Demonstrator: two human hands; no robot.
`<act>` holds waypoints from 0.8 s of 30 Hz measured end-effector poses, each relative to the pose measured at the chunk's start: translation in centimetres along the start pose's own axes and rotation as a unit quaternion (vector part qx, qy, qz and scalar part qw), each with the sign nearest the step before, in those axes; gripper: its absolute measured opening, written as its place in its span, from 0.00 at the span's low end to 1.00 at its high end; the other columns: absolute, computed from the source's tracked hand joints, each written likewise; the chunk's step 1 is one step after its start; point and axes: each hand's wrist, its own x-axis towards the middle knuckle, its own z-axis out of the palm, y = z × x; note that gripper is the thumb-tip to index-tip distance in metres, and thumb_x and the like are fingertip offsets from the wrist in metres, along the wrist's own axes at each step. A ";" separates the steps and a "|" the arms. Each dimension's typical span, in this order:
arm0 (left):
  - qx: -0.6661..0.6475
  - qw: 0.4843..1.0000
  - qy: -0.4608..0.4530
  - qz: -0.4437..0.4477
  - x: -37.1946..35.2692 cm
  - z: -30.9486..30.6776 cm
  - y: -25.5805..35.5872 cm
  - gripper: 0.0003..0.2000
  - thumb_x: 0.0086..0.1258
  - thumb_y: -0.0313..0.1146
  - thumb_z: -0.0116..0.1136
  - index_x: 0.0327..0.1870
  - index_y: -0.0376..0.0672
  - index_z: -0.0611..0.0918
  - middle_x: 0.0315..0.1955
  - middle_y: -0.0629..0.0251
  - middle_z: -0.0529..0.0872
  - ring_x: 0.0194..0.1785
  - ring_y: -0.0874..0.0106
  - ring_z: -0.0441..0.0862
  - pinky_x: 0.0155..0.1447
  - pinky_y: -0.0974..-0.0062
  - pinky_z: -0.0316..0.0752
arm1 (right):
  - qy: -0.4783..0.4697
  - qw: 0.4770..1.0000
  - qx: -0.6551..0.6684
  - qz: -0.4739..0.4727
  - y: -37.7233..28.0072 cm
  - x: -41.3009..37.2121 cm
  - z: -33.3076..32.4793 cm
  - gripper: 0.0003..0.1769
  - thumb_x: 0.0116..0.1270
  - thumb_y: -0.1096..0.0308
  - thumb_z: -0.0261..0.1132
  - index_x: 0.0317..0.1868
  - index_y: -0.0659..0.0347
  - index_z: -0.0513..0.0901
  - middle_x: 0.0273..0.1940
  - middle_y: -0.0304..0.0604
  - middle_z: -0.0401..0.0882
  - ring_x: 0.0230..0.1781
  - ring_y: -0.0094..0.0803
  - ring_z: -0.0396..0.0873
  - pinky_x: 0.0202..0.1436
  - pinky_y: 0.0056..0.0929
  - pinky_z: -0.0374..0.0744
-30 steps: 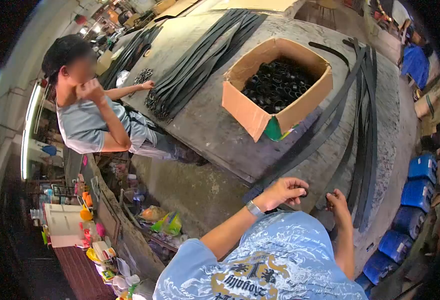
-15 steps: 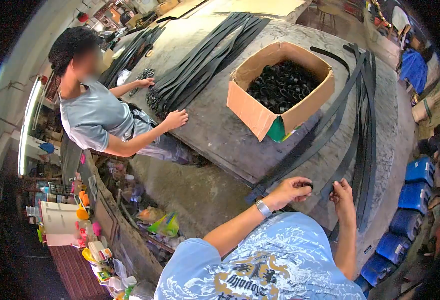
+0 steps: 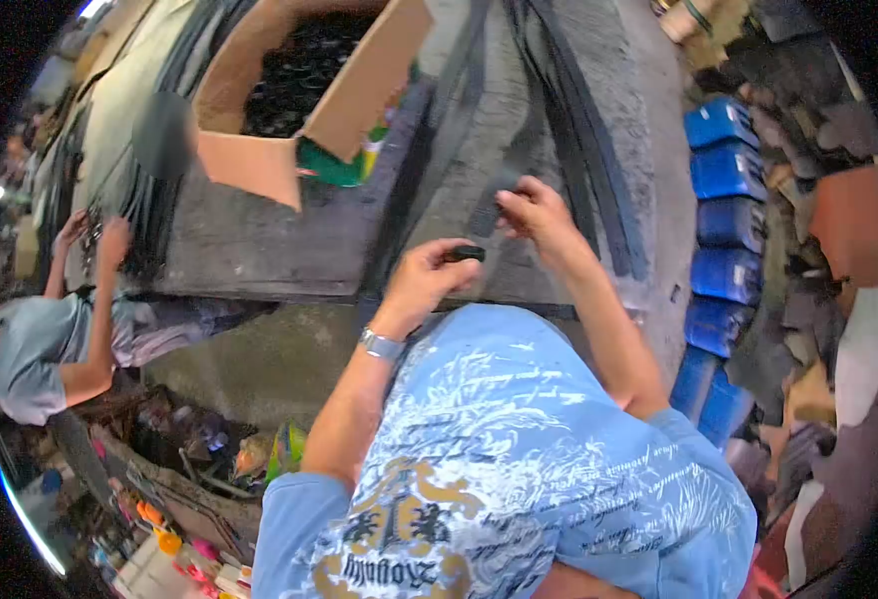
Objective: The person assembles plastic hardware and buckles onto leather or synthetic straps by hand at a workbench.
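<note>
My left hand (image 3: pixel 429 283), with a metal watch at its wrist, is closed on a small black loop (image 3: pixel 466 254) between thumb and fingers. Just right of it, my right hand (image 3: pixel 544 217) pinches the end of a flat black strap (image 3: pixel 491 205). Strap and loop are apart. Further up the table, an open cardboard box (image 3: pixel 369 85) holds a heap of small black loops (image 3: pixel 304 85). More long black straps (image 3: pixel 584 140) lie on the table past my right hand.
The grey table (image 3: pixel 269 245) has its near edge before me. A co-worker (image 3: pixel 44 349) stands at the left, hands at another bundle of black straps (image 3: pixel 154 210). Several blue containers (image 3: pixel 726 225) line the floor at right. A green object (image 3: pixel 334 168) sits under the box.
The view has turned, so the box and co-worker now appear further left. My hands keep hold of the loop and strap. My right hand now appears higher than my left.
</note>
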 end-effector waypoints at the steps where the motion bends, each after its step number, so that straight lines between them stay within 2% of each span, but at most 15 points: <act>1: -0.005 1.000 0.005 -0.008 -0.2 0.3 0.2 0.19 0.67 0.33 0.65 0.56 0.34 0.79 0.38 0.64 0.86 0.39 0.78 0.82 0.43 0.80 0.78 | 0.000 1.000 0.001 0.006 0.3 0.0 -0.1 0.12 0.66 0.61 0.68 0.40 0.60 0.77 0.32 0.38 0.80 0.29 0.26 0.81 0.29 0.23 0.77; 3: -0.050 0.999 -0.004 -0.010 0.5 0.2 0.0 0.16 0.67 0.30 0.65 0.52 0.32 0.81 0.35 0.67 0.86 0.36 0.81 0.80 0.41 0.82 0.77 | -0.012 1.000 0.006 0.021 0.4 0.6 0.2 0.12 0.66 0.61 0.68 0.40 0.60 0.77 0.32 0.39 0.80 0.30 0.26 0.83 0.28 0.23 0.78; 9: -0.008 0.998 0.045 -0.045 0.7 0.6 0.2 0.14 0.69 0.34 0.64 0.49 0.33 0.81 0.33 0.68 0.85 0.34 0.81 0.80 0.40 0.84 0.77 | -0.021 0.999 0.023 0.020 1.8 0.8 0.4 0.12 0.66 0.63 0.68 0.38 0.60 0.75 0.29 0.38 0.79 0.27 0.25 0.82 0.25 0.22 0.77; 15: 0.004 0.998 -0.004 -0.058 1.4 0.2 0.0 0.13 0.69 0.35 0.64 0.47 0.35 0.82 0.34 0.67 0.85 0.35 0.81 0.81 0.39 0.83 0.77 | -0.034 0.999 -0.001 0.021 2.6 1.2 0.1 0.12 0.66 0.63 0.68 0.36 0.59 0.74 0.28 0.38 0.78 0.28 0.25 0.81 0.25 0.22 0.76; 18: 0.010 0.997 -0.007 -0.077 2.1 -0.2 -0.2 0.16 0.69 0.35 0.64 0.52 0.34 0.79 0.36 0.66 0.85 0.36 0.80 0.82 0.39 0.82 0.78 | -0.034 0.999 -0.006 0.021 2.4 0.9 0.3 0.12 0.66 0.62 0.68 0.35 0.59 0.75 0.29 0.38 0.78 0.28 0.24 0.80 0.25 0.23 0.75; 21: -0.019 0.998 0.022 -0.047 2.6 0.0 -0.6 0.21 0.69 0.34 0.64 0.58 0.33 0.75 0.38 0.65 0.85 0.37 0.79 0.83 0.39 0.81 0.78 | -0.048 0.999 -0.016 0.016 2.4 1.1 0.1 0.12 0.65 0.62 0.68 0.35 0.59 0.75 0.29 0.38 0.78 0.27 0.23 0.78 0.25 0.23 0.72; 24: 0.017 0.999 0.024 -0.030 2.7 0.2 -0.4 0.24 0.70 0.35 0.63 0.62 0.32 0.71 0.38 0.63 0.85 0.38 0.77 0.84 0.41 0.81 0.77 | -0.061 0.998 -0.016 0.025 2.5 1.3 -0.4 0.12 0.65 0.62 0.69 0.35 0.59 0.75 0.28 0.37 0.78 0.27 0.23 0.76 0.25 0.23 0.71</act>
